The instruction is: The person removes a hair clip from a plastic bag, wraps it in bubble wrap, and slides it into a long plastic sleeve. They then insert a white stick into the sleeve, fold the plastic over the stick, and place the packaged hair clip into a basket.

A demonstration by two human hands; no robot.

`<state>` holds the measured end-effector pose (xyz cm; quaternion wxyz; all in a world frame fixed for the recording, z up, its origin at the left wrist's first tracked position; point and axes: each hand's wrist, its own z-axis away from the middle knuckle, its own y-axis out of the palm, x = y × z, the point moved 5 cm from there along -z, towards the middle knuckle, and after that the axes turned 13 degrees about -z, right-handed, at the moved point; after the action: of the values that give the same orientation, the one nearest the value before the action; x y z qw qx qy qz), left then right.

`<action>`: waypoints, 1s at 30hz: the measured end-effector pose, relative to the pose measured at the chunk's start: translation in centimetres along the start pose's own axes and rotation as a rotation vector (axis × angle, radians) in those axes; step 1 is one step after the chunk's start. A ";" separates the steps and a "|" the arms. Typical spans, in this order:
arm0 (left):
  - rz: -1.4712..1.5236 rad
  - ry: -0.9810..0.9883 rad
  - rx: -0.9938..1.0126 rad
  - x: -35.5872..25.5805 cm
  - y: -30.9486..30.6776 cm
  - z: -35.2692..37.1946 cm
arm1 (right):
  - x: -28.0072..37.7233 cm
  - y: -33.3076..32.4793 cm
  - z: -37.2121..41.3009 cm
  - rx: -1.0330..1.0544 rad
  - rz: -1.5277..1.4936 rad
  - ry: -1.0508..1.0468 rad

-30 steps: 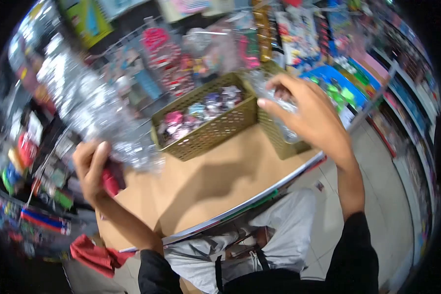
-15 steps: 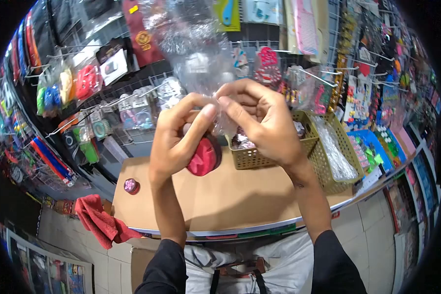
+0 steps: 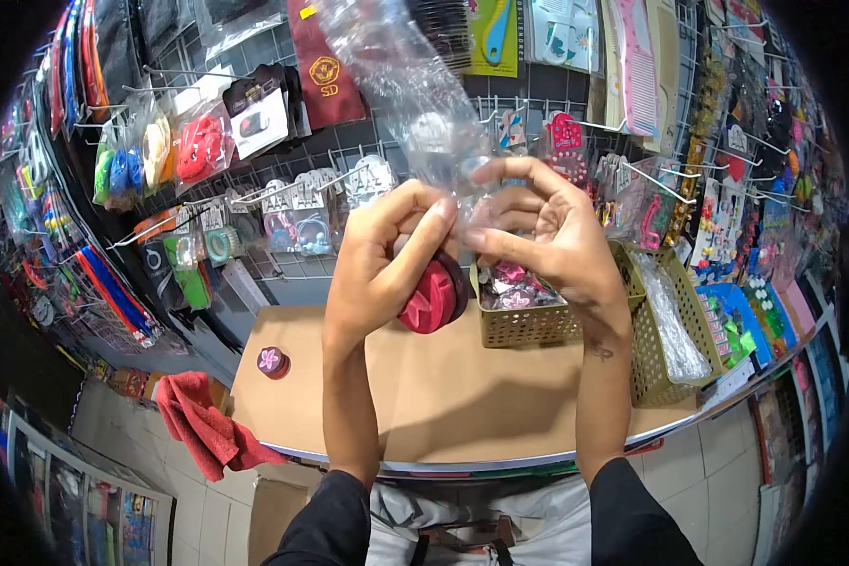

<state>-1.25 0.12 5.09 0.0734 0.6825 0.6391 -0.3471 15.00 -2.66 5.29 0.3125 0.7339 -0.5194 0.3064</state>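
A long strip of clear plastic [image 3: 420, 90] rises from between my hands toward the wall display. My left hand [image 3: 387, 259] pinches its lower end between thumb and curled fingers. My right hand [image 3: 566, 241] is beside it, thumb and index finger apart, with their tips right at the plastic. Just below my left fingers shows a round, dark red piece with a flower shape [image 3: 429, 300], its upper part hidden by the hand. A smaller round dark piece with a pink flower [image 3: 272, 361] sits on the tan table [image 3: 443, 406] at left.
An olive basket [image 3: 528, 330] of small wrapped goods stands behind my right hand. Another basket [image 3: 646, 349] holds clear plastic packs. Blue trays [image 3: 726, 316] are farther right. A red cloth [image 3: 198, 424] hangs over the table's left edge. Packaged accessories hang on the wire-grid wall.
The view has shifted, so most things sit farther right. My right thumb and index finger have parted from their pinch on the plastic. My left hand keeps its pinch.
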 end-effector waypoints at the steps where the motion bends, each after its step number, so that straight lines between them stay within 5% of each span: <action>1: 0.000 -0.026 0.011 0.3 0.0 0.0 | 0.0 -0.3 0.1 -0.003 -0.061 0.061; 11: 0.040 -0.117 0.103 1.9 -0.2 -0.1 | -0.7 -1.9 -0.2 0.029 -0.146 0.121; 24: 0.096 -0.066 0.133 1.4 1.7 -0.3 | 0.5 -2.5 0.2 0.007 -0.236 -0.072; 27: -0.045 -0.009 0.123 1.3 1.7 -0.4 | 1.1 -2.2 0.5 -0.067 0.141 -0.225; 30: 0.028 -0.014 0.091 1.5 1.9 -0.5 | 1.9 -1.6 0.5 0.077 0.571 -0.353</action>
<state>0.60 1.33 4.00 0.0514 0.6914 0.6125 -0.3796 17.08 -3.67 6.22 0.0913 0.6120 -0.7380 0.2693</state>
